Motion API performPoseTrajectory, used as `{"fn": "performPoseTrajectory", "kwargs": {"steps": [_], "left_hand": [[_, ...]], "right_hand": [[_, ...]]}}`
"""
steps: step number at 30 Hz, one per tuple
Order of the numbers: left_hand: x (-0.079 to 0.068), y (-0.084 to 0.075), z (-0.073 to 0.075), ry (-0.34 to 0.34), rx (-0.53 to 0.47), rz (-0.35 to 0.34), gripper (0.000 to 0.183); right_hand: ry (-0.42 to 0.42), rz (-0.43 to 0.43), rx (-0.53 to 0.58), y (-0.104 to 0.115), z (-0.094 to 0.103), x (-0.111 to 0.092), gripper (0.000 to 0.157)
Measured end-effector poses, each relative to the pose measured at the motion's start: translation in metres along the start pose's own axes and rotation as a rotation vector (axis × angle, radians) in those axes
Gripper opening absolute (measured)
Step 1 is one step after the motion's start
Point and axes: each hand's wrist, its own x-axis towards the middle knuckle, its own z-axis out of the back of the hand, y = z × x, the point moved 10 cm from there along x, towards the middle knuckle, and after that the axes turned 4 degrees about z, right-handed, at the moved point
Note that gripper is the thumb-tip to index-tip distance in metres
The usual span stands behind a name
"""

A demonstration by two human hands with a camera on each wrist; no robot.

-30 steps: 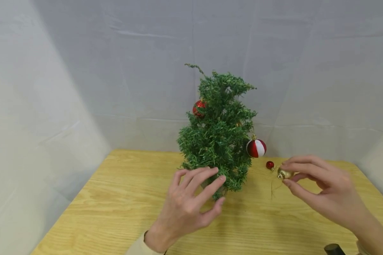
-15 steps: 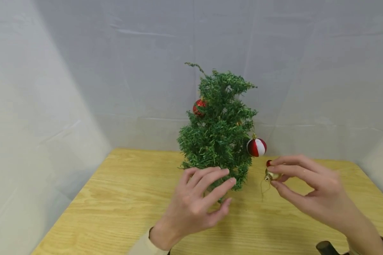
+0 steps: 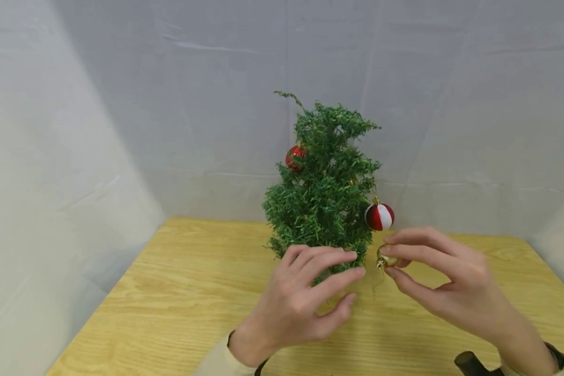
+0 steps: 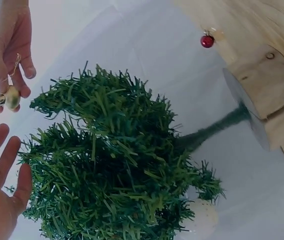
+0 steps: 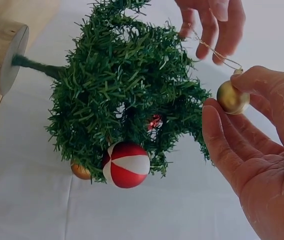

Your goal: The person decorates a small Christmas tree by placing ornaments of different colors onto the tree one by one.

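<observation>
My right hand (image 3: 456, 277) pinches a small gold bauble (image 5: 233, 97) between thumb and fingers, to the right of the tree's lower branches. A thin gold string loop (image 5: 214, 51) trails from its cap. In front of a small artificial Christmas tree (image 3: 319, 193), my left hand (image 3: 301, 300) has its fingers spread and loosely bent, holding nothing. Its fingertips point toward the gold bauble, a short gap away. A red-and-white bauble (image 3: 379, 216) hangs on the tree's right side, above the right hand. High on the left hangs a shiny red bauble (image 3: 295, 157).
The tree stands on a round wooden base (image 5: 2, 55), hidden behind the left hand in the head view. A tiny red bauble (image 4: 207, 41) lies on the wood-grain table (image 3: 183, 271). Another gold bauble (image 5: 80, 171) and a white bauble (image 4: 202, 220) hang among the branches.
The right hand has moved left with the gold bauble, covering the tiny red one in the head view. The left hand has drifted right, bringing the hands closer together.
</observation>
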Motion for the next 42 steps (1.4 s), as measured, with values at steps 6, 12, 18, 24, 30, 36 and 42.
{"fn": "performPoseTrajectory", "kwargs": {"steps": [6, 12, 18, 24, 30, 36, 42], "left_hand": [[0.005, 0.005, -0.001, -0.01, -0.067, 0.078, 0.027], [0.008, 0.009, 0.001, -0.054, -0.12, 0.139, 0.023], [0.009, 0.012, 0.0, -0.076, -0.178, 0.189, 0.015], [0.009, 0.013, -0.004, -0.067, -0.212, 0.206, 0.009], [0.009, 0.014, -0.005, -0.078, -0.222, 0.211, 0.005], [0.008, 0.015, -0.001, -0.122, -0.222, 0.202, 0.006], [0.004, 0.019, 0.003, -0.143, -0.213, 0.226, 0.006]], "right_hand": [[-0.006, 0.009, 0.006, 0.002, -0.002, 0.002, 0.03], [-0.015, 0.024, 0.009, 0.007, -0.004, 0.004, 0.029], [-0.024, 0.038, 0.022, 0.01, -0.007, 0.005, 0.027], [-0.022, 0.04, 0.012, 0.011, -0.009, 0.006, 0.027], [-0.023, 0.042, -0.007, 0.011, -0.01, 0.006, 0.027], [-0.025, 0.024, -0.022, 0.01, -0.01, 0.004, 0.026], [-0.044, 0.013, 0.022, 0.009, -0.008, 0.002, 0.023]]}}
